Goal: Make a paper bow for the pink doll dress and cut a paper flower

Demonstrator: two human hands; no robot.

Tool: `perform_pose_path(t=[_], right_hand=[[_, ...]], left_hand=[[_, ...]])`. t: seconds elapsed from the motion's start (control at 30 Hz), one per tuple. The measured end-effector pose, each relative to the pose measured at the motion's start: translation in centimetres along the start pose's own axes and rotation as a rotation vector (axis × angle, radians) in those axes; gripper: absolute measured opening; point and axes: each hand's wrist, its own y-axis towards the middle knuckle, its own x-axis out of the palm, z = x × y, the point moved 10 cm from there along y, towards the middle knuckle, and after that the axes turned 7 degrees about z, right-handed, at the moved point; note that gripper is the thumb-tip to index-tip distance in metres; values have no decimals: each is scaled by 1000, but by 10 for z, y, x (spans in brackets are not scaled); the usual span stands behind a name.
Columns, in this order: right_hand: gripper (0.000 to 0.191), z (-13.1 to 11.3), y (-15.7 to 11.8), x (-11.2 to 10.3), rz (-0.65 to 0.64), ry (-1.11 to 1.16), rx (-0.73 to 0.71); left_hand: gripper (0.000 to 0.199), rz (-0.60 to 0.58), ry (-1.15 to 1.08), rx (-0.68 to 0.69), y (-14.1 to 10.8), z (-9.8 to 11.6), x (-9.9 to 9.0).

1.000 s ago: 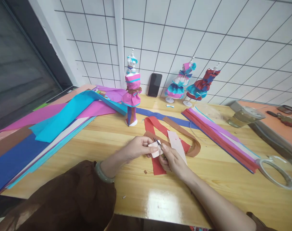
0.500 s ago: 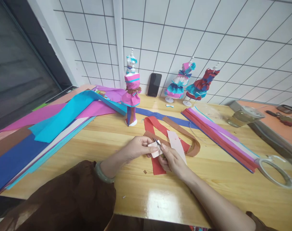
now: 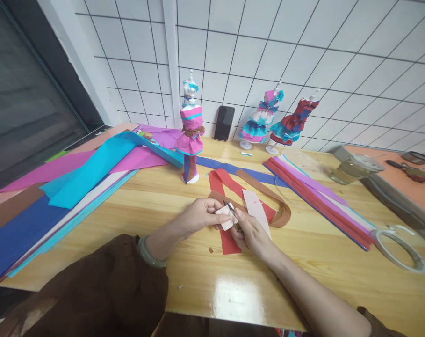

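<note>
Between thumb and fingers, my left hand point(image 3: 205, 214) pinches a small pale pink piece of crepe paper point(image 3: 225, 222). My right hand point(image 3: 246, 230) is closed around a pair of small scissors point(image 3: 229, 206), their dark blades lying at the paper's upper edge; most of the handle is hidden in my fingers. Below both hands, a red paper strip point(image 3: 231, 242) lies on the table, with a pale pink strip point(image 3: 256, 210) and a curled brown strip point(image 3: 283, 210) beside it. A tiny brown scrap point(image 3: 211, 250) sits near my left hand.
A small mannequin in a pink paper dress point(image 3: 191, 126) stands ahead, with two more dressed mannequins point(image 3: 257, 126) farther right. A phone point(image 3: 224, 123) leans on the tiled wall. Paper sheets point(image 3: 79, 173) cover the left side. A tape roll point(image 3: 401, 252) and a cup point(image 3: 356, 167) are at right.
The scissor blades and the pale pink piece have shifted very slightly against each other. Both hands stay in nearly the same place; the whole view has moved a little.
</note>
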Motion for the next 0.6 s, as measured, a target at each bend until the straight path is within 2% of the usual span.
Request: perform_pose_path(t=[0.6], right_hand=[[45, -1, 0, 0, 4, 54, 11]], left_hand=[[33, -3, -25, 11, 0, 1, 1]])
